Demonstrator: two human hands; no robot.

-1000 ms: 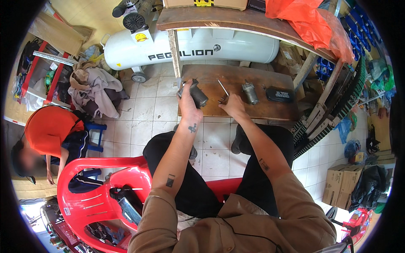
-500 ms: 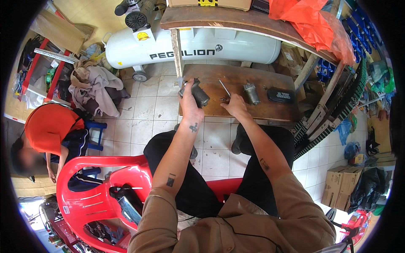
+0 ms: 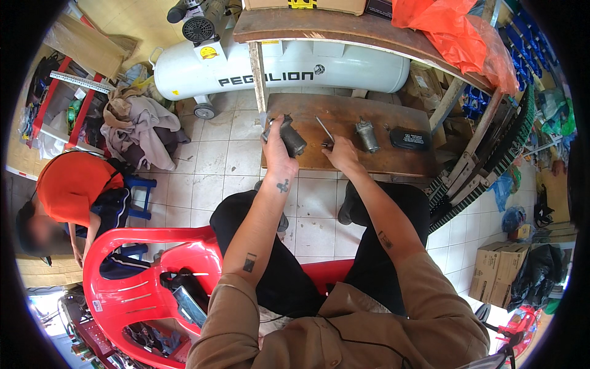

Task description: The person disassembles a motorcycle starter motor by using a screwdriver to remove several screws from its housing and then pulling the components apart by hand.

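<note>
While the left hand curls its fingers around a dark-grey metal cylinder over a brown wooden tabletop, presumably steadying it, the right hand grips a slim silver metal rod, fingers narrowed, apparently for control

Brown shirt, its sleeves leaving the forearms bare; dark tattoos mark both; a thin black cord crosses the shirt; black trousers.

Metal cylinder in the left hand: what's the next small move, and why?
Probably bring the thin metal tool toward the metal cylinder: the right hand has the tool in its fingers, the left hand grips the cylinder, and a gap shows between tool and cylinder.
</note>
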